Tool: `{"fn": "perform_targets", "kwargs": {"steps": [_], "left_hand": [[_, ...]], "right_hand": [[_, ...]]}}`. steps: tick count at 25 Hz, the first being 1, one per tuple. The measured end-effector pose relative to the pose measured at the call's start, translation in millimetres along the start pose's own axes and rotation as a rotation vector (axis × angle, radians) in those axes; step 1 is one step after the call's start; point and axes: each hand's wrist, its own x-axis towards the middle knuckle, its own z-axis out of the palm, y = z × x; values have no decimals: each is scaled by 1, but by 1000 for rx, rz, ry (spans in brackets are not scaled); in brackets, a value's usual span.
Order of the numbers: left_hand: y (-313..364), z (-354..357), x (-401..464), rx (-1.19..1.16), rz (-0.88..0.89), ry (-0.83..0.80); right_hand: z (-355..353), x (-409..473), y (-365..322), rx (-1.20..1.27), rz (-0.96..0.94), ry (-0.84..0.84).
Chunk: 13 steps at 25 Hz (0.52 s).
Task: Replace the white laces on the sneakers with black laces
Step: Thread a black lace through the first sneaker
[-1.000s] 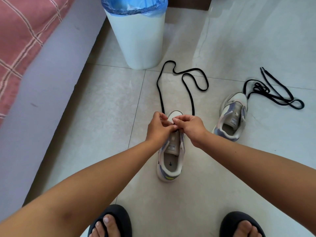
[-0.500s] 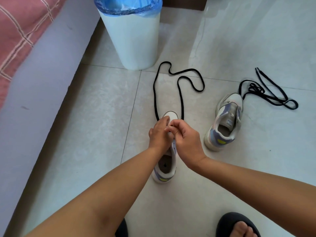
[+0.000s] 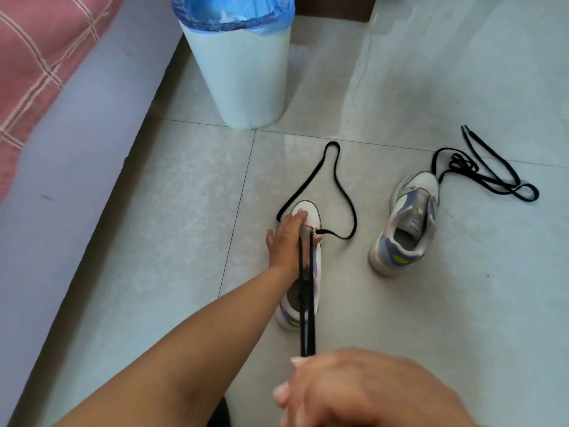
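black lace (image 3: 308,291) just starting through near sneaker's (image 3: 311,211) toe eyelets, right hand (image 3: 363,392) pinching and pulling it taut, left hand (image 3: 288,238) pressing flat on toe; second sneaker (image 3: 409,223) lying unlaced, spare lace (image 3: 489,177) waiting beside.

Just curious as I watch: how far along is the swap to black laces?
Done: no white laces show on either sneaker. In hand: the right hand pulls a black lace through the near white-and-lilac sneaker, which the left hand steadies. Left: the far sneaker, its tangled black lace on the floor.
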Motion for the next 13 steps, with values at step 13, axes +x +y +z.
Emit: {"fn": "perform_targets", "kwargs": {"steps": [13], "left_hand": [[80,-93,-107,10,284,-370]], "right_hand": [[-7,58,108,874,1066,203]]}}
